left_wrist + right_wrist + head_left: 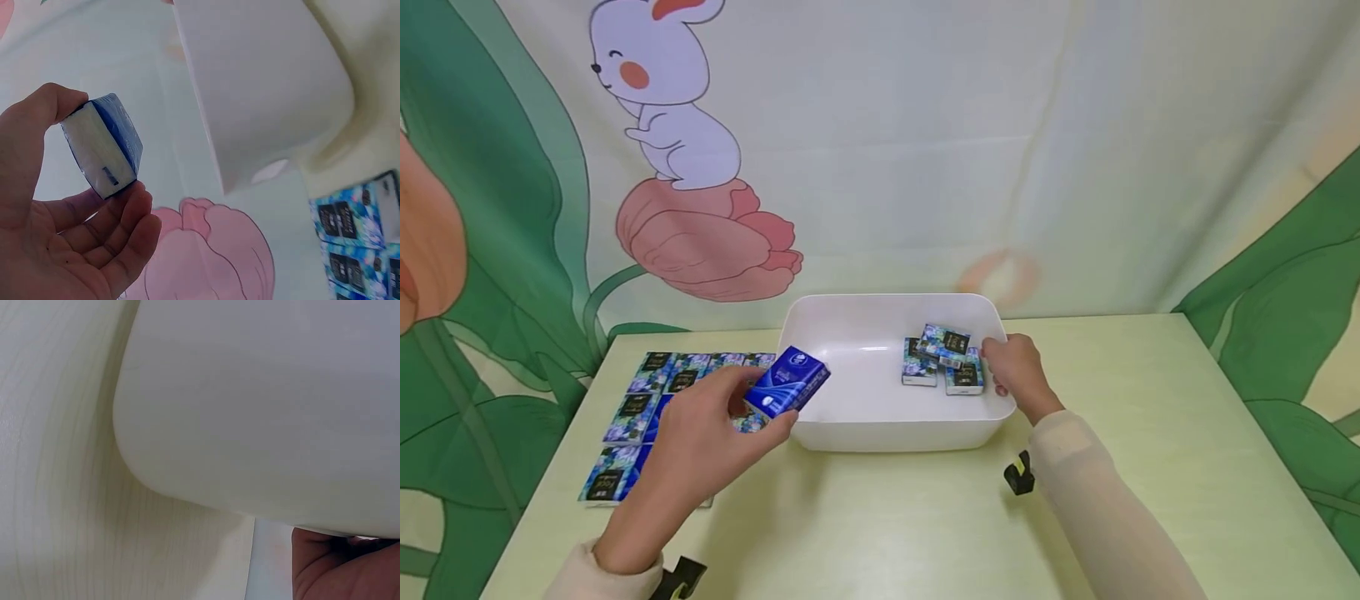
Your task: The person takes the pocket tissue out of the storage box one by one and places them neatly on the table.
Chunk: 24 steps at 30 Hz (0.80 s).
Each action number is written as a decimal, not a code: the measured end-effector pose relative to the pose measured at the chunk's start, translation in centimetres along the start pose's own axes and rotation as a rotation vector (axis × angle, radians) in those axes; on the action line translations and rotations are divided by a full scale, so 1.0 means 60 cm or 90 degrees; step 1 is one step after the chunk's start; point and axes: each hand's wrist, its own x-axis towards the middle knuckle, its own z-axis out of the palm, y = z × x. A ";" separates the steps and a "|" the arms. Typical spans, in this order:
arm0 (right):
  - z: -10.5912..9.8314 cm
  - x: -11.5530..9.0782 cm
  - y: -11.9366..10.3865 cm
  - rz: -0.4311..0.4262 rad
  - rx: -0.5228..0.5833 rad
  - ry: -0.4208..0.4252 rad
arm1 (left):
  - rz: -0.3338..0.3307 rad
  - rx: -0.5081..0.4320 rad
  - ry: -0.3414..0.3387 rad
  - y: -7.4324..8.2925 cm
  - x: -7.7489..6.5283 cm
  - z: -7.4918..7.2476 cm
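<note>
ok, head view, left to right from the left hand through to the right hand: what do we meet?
left hand → blue pack it holds → three flowered packs inside the white tub → right hand at the tub's right side

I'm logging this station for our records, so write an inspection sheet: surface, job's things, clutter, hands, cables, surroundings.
Surface: pale wood-grained table
Job's things: blue packet, held; white bin containing three floral packets; rows of floral and blue packets on the table
Clutter: nothing seen
Hands: left hand pinches the blue packet; right hand grips the bin's rim
Cables: nothing seen
Surroundings: printed rabbit-and-flower backdrop
</note>
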 end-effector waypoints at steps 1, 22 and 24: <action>0.000 0.000 0.000 0.000 0.000 0.000 | -0.007 0.000 0.006 -0.005 -0.005 0.000; 0.001 0.005 0.004 -0.003 0.014 -0.003 | -0.269 0.130 -0.073 -0.125 -0.124 0.091; 0.003 0.005 0.005 -0.003 0.016 -0.006 | -0.272 0.161 -0.084 -0.132 -0.128 0.101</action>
